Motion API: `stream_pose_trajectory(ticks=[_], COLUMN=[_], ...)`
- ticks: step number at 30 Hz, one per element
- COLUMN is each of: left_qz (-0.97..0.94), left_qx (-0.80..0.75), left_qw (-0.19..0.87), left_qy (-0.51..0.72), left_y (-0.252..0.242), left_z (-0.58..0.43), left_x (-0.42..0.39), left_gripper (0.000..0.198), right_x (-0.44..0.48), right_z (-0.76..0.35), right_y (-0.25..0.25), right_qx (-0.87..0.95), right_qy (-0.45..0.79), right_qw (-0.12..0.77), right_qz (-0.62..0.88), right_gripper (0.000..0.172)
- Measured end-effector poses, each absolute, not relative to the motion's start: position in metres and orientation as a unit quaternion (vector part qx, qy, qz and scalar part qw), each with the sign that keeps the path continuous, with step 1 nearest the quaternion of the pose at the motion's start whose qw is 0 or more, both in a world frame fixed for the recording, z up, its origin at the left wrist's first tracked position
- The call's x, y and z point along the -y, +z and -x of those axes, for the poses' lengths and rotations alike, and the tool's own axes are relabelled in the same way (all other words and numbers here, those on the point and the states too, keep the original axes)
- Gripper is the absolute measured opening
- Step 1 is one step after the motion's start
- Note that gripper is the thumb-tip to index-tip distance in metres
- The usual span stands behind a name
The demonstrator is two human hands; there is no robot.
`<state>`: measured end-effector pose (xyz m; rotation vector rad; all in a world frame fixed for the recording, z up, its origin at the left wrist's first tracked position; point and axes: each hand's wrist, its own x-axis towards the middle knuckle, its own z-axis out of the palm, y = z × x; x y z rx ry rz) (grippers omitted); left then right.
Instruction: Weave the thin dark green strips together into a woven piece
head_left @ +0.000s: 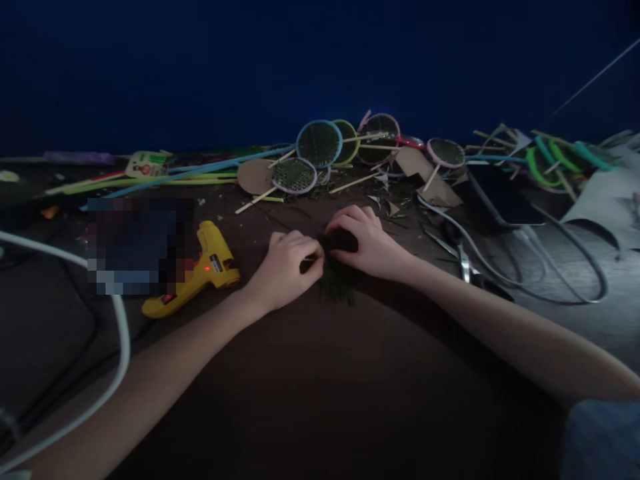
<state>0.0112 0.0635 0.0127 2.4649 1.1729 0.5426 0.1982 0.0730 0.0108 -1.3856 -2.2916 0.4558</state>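
My left hand [293, 270] is closed, thumb and fingertips pinched at the edge of a bundle of dark green needle-like strands [340, 288]. Opposite it, my right hand [367, 243] curls its fingers and thumb together on the same strands, close to the left fingertips. The strands hang below the fingers against the dark table; their upper part is hidden by the hands and dim light. Left of my left hand lies a yellow glue gun [216, 263] with a small red light on.
Small round rackets [320, 143] on sticks, cardboard pieces [257, 176] and green scraps lie along the back. Scissors [463, 257], a phone [505, 197] and looped cables [600, 280] are at right. A white cable [123, 333] crosses the left side, near a blurred-out patch.
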Motion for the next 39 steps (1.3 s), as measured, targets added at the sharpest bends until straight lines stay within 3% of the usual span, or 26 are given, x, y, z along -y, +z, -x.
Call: stream_pose_trajectory(ticks=[11,18,25,30,39], left_qz=[-0.868,-0.868,-0.872,-0.874,-0.884], left_qx=[-0.42,-0.426,-0.415,-0.411,-0.412], left_qw=[0.192,0.194,0.196,0.193,0.173], left_qy=[0.184,0.162,0.168,0.172,0.138], left_y=[0.016,0.016,0.014,0.011,0.012], left_z=[-0.011,-0.011,-0.012,-0.01,-0.012], left_x=[-0.064,-0.065,-0.066,-0.065,-0.066], left_gripper=[0.011,0.013,0.005,0.009,0.007], right_x=[-0.072,-0.07,-0.066,-0.064,-0.067], right_z=[-0.201,-0.206,-0.205,-0.205,-0.202], right_y=[0.019,0.021,0.021,0.024,0.016], right_qx=[0.821,0.821,0.874,0.88,0.807], right_qy=[0.235,0.302,0.234,0.173,0.293], right_qw=[0.314,0.346,0.325,0.33,0.342], right_qz=[0.414,0.34,0.274,0.296,0.383], right_gripper=[0.003,0.006,0.006,0.011,0.005])
